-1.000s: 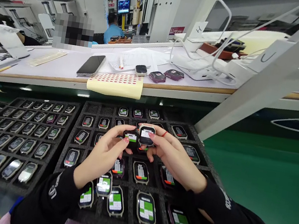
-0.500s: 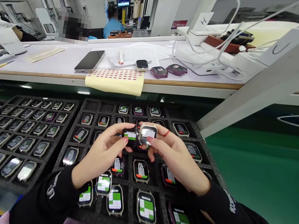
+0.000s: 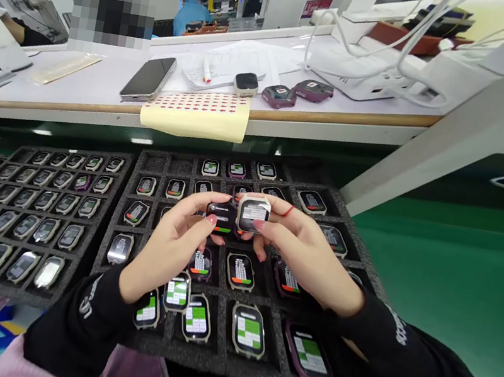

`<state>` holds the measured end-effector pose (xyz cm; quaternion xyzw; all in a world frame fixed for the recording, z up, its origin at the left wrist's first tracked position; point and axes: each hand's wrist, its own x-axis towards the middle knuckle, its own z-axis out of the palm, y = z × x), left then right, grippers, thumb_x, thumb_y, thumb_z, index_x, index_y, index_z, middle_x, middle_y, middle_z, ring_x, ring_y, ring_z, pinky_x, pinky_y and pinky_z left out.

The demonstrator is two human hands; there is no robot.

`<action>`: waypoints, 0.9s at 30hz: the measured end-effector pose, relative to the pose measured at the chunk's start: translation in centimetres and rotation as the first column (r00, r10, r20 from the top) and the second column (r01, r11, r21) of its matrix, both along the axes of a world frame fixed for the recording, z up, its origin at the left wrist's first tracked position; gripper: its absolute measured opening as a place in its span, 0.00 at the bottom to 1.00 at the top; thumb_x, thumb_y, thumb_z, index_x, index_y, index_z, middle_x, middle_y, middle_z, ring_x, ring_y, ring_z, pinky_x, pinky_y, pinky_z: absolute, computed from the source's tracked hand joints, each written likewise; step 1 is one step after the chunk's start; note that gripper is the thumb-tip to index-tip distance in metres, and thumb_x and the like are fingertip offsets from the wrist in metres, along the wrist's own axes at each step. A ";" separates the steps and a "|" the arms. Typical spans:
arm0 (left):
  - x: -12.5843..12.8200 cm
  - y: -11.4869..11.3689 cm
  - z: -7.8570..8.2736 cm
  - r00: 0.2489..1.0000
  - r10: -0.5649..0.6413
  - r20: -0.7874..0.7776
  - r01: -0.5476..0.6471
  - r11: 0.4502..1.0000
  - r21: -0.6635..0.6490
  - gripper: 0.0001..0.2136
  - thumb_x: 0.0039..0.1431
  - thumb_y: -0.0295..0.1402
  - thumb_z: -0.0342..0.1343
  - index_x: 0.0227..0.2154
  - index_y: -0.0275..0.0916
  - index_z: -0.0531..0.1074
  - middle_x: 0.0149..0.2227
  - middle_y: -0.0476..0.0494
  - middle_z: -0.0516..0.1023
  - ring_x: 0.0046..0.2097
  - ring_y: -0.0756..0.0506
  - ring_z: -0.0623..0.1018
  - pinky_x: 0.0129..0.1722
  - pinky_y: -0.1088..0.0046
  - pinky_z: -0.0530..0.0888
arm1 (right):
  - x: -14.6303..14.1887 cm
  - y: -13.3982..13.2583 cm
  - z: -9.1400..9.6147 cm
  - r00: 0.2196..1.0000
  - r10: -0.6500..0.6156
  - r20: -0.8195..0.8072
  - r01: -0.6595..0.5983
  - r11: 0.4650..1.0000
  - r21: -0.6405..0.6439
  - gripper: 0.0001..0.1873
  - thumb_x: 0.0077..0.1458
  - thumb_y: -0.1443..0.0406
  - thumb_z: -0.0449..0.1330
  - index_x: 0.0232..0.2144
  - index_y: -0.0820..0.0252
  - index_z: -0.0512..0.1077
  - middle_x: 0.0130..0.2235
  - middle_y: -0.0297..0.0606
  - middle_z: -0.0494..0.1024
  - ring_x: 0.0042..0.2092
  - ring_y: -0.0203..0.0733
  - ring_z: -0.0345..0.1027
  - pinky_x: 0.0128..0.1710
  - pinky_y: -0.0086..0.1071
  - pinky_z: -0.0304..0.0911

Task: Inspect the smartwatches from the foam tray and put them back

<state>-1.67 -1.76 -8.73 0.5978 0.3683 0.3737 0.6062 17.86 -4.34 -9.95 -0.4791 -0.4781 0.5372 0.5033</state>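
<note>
My left hand point(image 3: 165, 250) pinches a dark smartwatch body point(image 3: 221, 217) whose lit screen shows a green bar. My right hand point(image 3: 306, 254) holds a light-cased smartwatch body point(image 3: 253, 212) with a white lit screen, side by side with the dark one. Both hands hover over a black foam tray point(image 3: 353, 274) whose cells hold several more watch bodies with lit screens, some green, some with a red bar. Black sleeves cover both my wrists.
A second foam tray point(image 3: 127, 159) full of dark-screened watches lies to the left. Behind, a white bench carries a phone point(image 3: 148, 77), a yellow sheet of red dot stickers point(image 3: 197, 113), three loose watches point(image 3: 277, 94), white cables and a charger box. A slanted white frame post point(image 3: 459, 119) stands right. Other people work at the far benches.
The view tilted down slightly, so bench and trays sit higher in frame. The dark watch's screen changed from a mostly green panel to a dark one with a green bar. Both hands keep their grips.
</note>
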 end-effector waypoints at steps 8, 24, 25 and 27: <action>0.3 0.2 -0.1 0.999 0.002 0.049 -0.003 1.000 0.006 0.11 0.64 0.33 0.59 0.48 0.44 0.75 0.52 0.45 0.77 0.32 0.54 0.77 0.33 0.80 0.77 | 0.0 -0.1 0.0 0.999 0.030 -0.019 -0.030 1.000 -0.001 0.22 0.55 0.55 0.66 0.50 0.57 0.75 0.31 0.36 0.74 0.26 0.37 0.66 0.21 0.30 0.65; -1.0 -0.5 1.0 0.983 -0.107 0.150 0.115 0.992 -0.045 0.17 0.58 0.29 0.66 0.49 0.45 0.72 0.45 0.46 0.78 0.39 0.52 0.77 0.36 0.81 0.76 | -0.2 -2.3 0.9 0.993 0.035 0.111 -0.060 0.972 0.228 0.27 0.66 0.57 0.61 0.66 0.46 0.65 0.36 0.36 0.77 0.27 0.36 0.67 0.25 0.29 0.70; -1.3 -0.9 1.2 0.961 -0.181 0.209 0.193 0.981 -0.037 0.20 0.55 0.28 0.69 0.49 0.46 0.72 0.43 0.47 0.78 0.38 0.53 0.77 0.34 0.83 0.75 | -0.3 -2.9 1.2 0.979 -0.024 0.203 -0.046 0.941 0.335 0.27 0.67 0.60 0.61 0.66 0.44 0.65 0.40 0.37 0.78 0.31 0.37 0.70 0.29 0.29 0.72; -2.0 -1.9 1.6 0.890 -0.309 0.336 0.326 0.945 0.008 0.23 0.50 0.28 0.72 0.48 0.48 0.73 0.39 0.50 0.78 0.33 0.55 0.76 0.28 0.85 0.71 | -0.3 -4.5 1.4 0.929 -0.118 0.351 -0.090 0.848 0.522 0.28 0.65 0.64 0.63 0.64 0.40 0.67 0.49 0.38 0.78 0.41 0.41 0.74 0.37 0.30 0.74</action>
